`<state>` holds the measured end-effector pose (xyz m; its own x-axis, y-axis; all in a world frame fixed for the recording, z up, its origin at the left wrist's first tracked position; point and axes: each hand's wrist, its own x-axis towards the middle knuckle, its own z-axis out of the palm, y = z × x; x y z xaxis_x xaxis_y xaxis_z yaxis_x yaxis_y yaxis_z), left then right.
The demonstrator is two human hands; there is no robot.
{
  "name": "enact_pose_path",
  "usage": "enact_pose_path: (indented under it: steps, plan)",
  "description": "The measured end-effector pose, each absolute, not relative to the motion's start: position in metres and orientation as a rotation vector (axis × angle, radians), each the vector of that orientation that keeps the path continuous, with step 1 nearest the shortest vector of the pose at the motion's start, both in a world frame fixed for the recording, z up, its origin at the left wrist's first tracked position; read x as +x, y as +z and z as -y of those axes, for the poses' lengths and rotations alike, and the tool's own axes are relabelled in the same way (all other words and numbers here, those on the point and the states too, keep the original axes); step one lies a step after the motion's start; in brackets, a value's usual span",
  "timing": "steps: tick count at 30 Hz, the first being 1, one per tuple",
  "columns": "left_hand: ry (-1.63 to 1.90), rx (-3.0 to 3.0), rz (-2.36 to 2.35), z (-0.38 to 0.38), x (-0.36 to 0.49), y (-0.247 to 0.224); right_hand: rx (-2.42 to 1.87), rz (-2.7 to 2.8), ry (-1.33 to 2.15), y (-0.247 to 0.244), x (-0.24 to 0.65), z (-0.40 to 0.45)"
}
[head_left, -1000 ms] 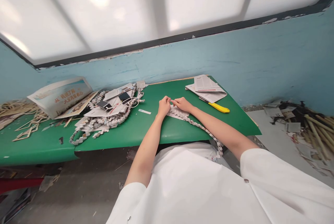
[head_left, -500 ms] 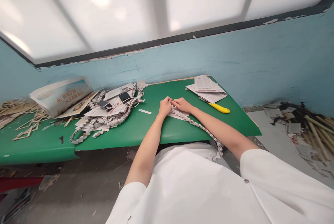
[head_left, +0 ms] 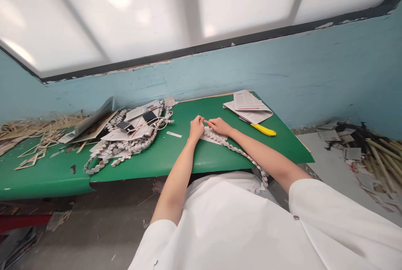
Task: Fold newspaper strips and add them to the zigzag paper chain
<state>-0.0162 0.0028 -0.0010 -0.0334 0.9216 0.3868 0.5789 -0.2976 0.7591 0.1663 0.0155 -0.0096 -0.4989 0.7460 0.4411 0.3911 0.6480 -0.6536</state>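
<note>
My left hand [head_left: 197, 127] is closed, fingers bent together, above the green table. Close to its right, my right hand [head_left: 220, 126] is closed too, thumb and index finger pointing toward the left one. Whatever is pinched between the fingertips is too small to make out. Just under the right hand lies a folded-paper chain [head_left: 238, 151] in a zigzag weave. It runs beneath the right forearm, over the table's front edge and down to the lap. A flat piece of printed paper [head_left: 209, 138] lies below the hands. To the left rests a narrow paper strip [head_left: 173, 134].
A yellow-handled cutter [head_left: 264, 130] pokes out from folded newspaper sheets [head_left: 251, 106] on the right. Heaped paper chains [head_left: 125, 148], a black device with a white cable [head_left: 150, 117] and a newspaper [head_left: 91, 123] occupy the left. Sticks and scraps [head_left: 381, 161] lie beyond the table's right end.
My hands have drawn slightly apart, the left one shifting a little left. On the left, the newspaper's raised page has swung over to the right and now shows nearly edge-on.
</note>
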Motion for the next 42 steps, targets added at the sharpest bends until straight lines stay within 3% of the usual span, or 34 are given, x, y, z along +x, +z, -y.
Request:
enact_pose_path:
  steps: [31,42]
  plan:
    - [1.153,1.959,-1.493,0.0,-0.017,0.0,-0.769,2.076,0.441,-0.017,0.166,-0.026]
    - [1.152,1.763,-1.322,0.009,-0.009,0.009,-0.852,1.863,0.604,-0.016,0.164,-0.027]
